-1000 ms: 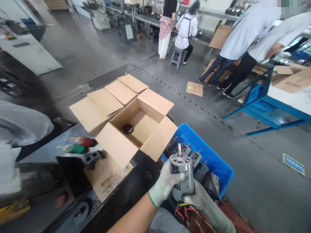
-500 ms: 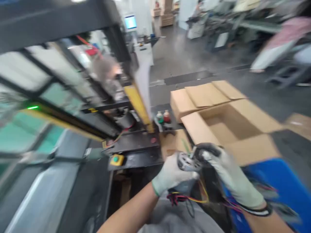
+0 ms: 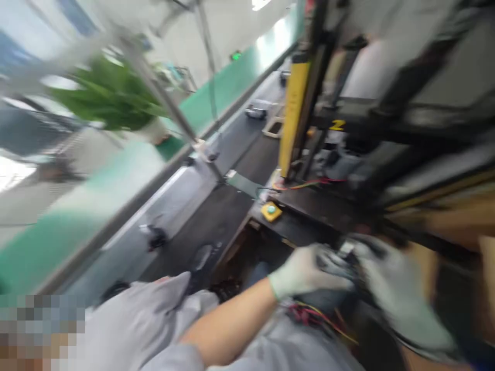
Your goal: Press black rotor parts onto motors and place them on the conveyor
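The view is heavily blurred by motion. Both my hands wear light grey gloves and grip one electric motor, grey metal with red, yellow and black wires trailing beneath it. My left hand wraps its near side. My right hand covers its far side and top. The motor is held low, over my lap, just in front of a dark machine bench.
A yellow upright post and black machine frame rise behind the bench. A yellow box with a green button sits on the bench edge. A dark conveyor runs away at left, beside green plants.
My head has swung far left, from the open cardboard box and blue bin to the machine and conveyor. Both hands have kept hold of the motor and brought it in front of the bench.
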The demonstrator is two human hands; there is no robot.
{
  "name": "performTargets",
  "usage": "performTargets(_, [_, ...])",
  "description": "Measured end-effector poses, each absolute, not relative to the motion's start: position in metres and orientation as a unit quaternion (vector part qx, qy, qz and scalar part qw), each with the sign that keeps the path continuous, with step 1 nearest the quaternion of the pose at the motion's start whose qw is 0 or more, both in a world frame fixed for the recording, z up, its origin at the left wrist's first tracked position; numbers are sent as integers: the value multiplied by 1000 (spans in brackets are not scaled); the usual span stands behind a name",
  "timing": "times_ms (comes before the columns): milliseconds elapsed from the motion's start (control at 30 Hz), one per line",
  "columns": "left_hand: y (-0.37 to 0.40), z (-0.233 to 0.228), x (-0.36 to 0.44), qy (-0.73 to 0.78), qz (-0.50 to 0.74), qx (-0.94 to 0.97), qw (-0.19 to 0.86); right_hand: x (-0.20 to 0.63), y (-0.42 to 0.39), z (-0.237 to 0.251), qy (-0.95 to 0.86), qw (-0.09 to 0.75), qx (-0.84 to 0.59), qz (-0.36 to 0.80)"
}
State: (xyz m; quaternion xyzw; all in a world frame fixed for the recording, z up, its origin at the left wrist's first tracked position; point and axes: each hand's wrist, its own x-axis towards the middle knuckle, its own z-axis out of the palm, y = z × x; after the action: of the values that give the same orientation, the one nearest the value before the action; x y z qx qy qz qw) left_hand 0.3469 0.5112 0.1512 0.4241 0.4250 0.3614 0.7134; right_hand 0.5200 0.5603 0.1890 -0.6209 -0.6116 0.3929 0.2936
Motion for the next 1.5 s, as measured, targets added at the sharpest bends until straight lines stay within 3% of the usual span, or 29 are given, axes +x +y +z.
performTargets(233, [513,131,310,463,416,361,694,479,586,171,-598,319,-550,489])
performTargets(633, [524,124,347,437,399,322,739,517,594,161,-542,349,-534,547])
performTargets(767, [529,119,347,445,383,313,747,545,576,138,-505,378,-527,569])
performTargets(867, [533,113,341,472,367,294,746,600,560,97,-490,362,-589,532])
performTargets(1000, [539,105,330,495,341,281,748,694,572,26,-422,242,-817,310])
performTargets(1067, [539,100,325,512,325,286,742,729,591,-6,-385,199,-863,260])
performTargets(1300, [526,70,313,601,290,295,684,759,633,-63,-366,134,-880,271])
performTargets(1500, [522,58,316,580,281,295,705,763,613,-46,-355,222,-846,331])
